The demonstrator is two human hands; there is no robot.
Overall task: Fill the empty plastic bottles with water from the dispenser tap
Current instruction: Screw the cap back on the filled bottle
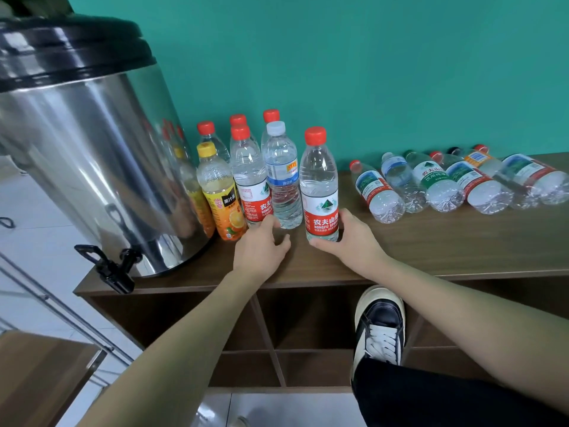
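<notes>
**Bottle gripped on the table beside the dispenser**

The right hand [354, 241] wraps its fingers round an upright red-capped Nongfu Spring bottle [320, 186] standing on the wooden table [446, 241]. The left hand [261, 248], fingers loosely spread, touches a neighbouring red-labelled bottle [251, 180]. The steel dispenser [92, 155] stands left, with its black tap [110, 268] past the table's edge.
</notes>
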